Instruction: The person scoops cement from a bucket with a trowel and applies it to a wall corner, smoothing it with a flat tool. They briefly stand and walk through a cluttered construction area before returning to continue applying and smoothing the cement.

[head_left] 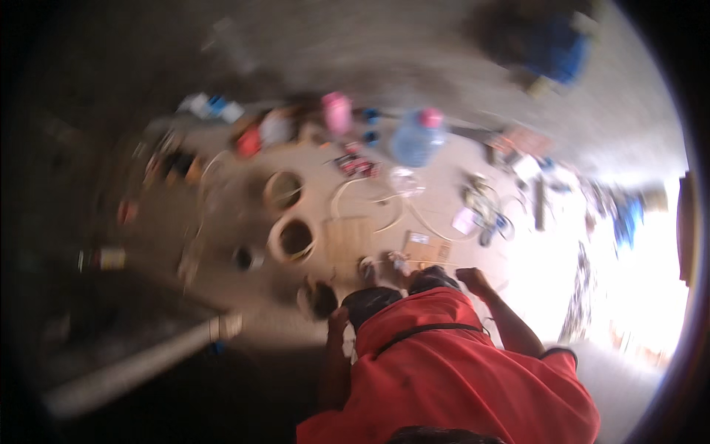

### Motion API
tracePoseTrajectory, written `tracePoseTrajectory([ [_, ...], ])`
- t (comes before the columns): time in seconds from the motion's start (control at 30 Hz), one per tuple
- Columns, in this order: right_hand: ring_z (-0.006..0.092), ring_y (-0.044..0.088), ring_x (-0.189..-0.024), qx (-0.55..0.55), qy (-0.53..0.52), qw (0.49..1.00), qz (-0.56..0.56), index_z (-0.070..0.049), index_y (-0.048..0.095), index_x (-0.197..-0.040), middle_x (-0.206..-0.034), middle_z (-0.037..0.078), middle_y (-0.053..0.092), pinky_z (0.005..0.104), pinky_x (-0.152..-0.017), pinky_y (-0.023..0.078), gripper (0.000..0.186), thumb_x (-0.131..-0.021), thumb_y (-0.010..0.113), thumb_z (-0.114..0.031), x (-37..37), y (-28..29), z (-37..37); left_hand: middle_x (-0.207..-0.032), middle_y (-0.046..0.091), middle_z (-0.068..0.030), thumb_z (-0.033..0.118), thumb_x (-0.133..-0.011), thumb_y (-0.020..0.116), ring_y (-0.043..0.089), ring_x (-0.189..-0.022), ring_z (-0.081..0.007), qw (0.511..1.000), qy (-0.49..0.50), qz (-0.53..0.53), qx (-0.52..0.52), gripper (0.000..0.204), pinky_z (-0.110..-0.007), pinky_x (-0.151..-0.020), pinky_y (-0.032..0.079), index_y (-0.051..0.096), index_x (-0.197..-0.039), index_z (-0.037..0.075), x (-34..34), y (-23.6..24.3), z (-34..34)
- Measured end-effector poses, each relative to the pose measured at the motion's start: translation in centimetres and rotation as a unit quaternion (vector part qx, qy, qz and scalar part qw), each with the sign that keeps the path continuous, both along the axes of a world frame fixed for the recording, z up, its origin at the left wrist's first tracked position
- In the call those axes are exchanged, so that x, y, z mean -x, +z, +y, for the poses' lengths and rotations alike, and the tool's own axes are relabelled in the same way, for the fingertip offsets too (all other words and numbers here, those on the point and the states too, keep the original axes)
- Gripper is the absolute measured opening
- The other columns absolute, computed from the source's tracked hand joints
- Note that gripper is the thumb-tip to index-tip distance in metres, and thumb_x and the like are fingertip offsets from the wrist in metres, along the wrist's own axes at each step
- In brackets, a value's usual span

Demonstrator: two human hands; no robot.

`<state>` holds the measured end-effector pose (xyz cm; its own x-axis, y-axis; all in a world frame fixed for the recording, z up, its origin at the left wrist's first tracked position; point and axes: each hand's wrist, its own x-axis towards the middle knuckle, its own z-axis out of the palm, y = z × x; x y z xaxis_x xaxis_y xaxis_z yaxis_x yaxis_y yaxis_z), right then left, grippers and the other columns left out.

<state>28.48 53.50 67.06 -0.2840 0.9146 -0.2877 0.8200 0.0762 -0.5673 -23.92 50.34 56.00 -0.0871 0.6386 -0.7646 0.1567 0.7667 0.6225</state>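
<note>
My left hand (338, 322) hangs beside my left thigh, dark and smeared, so its fingers cannot be made out. Near it stands a round dark-mouthed container (319, 300). Out to the right of my knee is my right hand (471, 278), its fingers looking curled closed; whatever may be in them is hidden. A thin pale line runs across the floor toward that hand. Beyond my feet (381, 265) lie a flat square board (349, 240) and a brown cardboard piece (427, 248). Two round, hollow tan rings or pots (275, 238) sit left of the board.
A large clear bluish water jug (416, 140) and a pink container (337, 112) stand along the far wall. Loops of pale strip or tubing (367, 205) lie on the floor. A long pale pole (140, 366) crosses the lower left. Cluttered items (484, 207) lie at the right, near bright light.
</note>
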Motion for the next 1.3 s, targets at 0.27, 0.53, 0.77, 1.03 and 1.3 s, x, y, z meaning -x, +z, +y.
tracePoseTrajectory([
  [0.27, 0.0394, 0.059, -0.113, 0.353, -0.344, 0.867, 0.064, 0.0, 0.065, -0.116, -0.117, 0.023, 0.065, 0.0421, -0.102, 0.043, 0.066, -0.1, 0.034, -0.057, 5.6, 10.9, -9.2, -0.074, 0.06, -0.0037, 0.017, -0.084, 0.06, 0.058, -0.062, -0.0166, 0.989, -0.101, -0.04, 0.099, 0.012, -0.03, -0.053, 0.047, 0.064, -0.09, 0.007, 8.1, 1.6, 12.7],
  [0.53, 0.027, 0.056, -0.123, 0.068, -0.56, 0.572, 0.596, -0.001, 0.061, -0.129, -0.137, 0.014, 0.057, 0.042, -0.109, 0.038, 0.052, -0.103, 0.042, -0.043, -0.2, 21.9, -19.1, -0.083, 0.066, -0.0099, 0.016, -0.086, 0.057, 0.062, -0.066, -0.0187, 0.944, -0.28, 0.139, 0.106, 0.026, -0.029, -0.053, 0.048, 0.065, -0.107, 0.003, -1.1, 2.4, 27.6],
  [0.77, 0.0384, 0.064, -0.071, 0.307, -0.611, 0.729, 0.019, -0.004, 0.072, -0.08, -0.079, 0.022, 0.067, 0.0498, -0.07, 0.049, 0.051, -0.091, 0.053, -0.05, -0.6, 2.1, -43.1, -0.078, 0.064, -0.006, 0.012, -0.085, 0.062, 0.06, -0.065, -0.0143, 0.907, -0.415, 0.074, 0.011, 0.024, -0.025, -0.05, 0.045, 0.065, -0.107, 0.003, -29.5, 3.5, 29.0],
  [1.03, 0.0266, 0.073, -0.075, 0.247, -0.912, 0.272, 0.18, 0.008, 0.069, -0.081, -0.076, 0.017, 0.071, 0.038, -0.068, 0.056, 0.037, -0.091, 0.061, -0.027, 1.1, -1.5, -65.1, -0.083, 0.067, -0.0031, 0.02, -0.088, 0.066, 0.06, -0.069, -0.0096, 0.711, -0.69, 0.012, -0.134, 0.037, -0.022, -0.063, 0.048, 0.064, -0.12, 0.003, -59.5, 8.7, 15.4],
  [1.3, 0.0174, 0.07, -0.068, 0.053, -0.931, 0.287, 0.22, 0.005, 0.07, -0.08, -0.074, 0.014, 0.071, 0.0334, -0.063, 0.051, 0.03, -0.089, 0.063, -0.023, -17.4, 0.6, -63.9, -0.093, 0.071, -0.0074, 0.024, -0.088, 0.067, 0.067, -0.078, -0.0157, 0.552, -0.815, 0.178, 0.006, 0.035, -0.028, -0.069, 0.054, 0.068, -0.118, 0.006, -67.4, 9.0, 13.3],
])
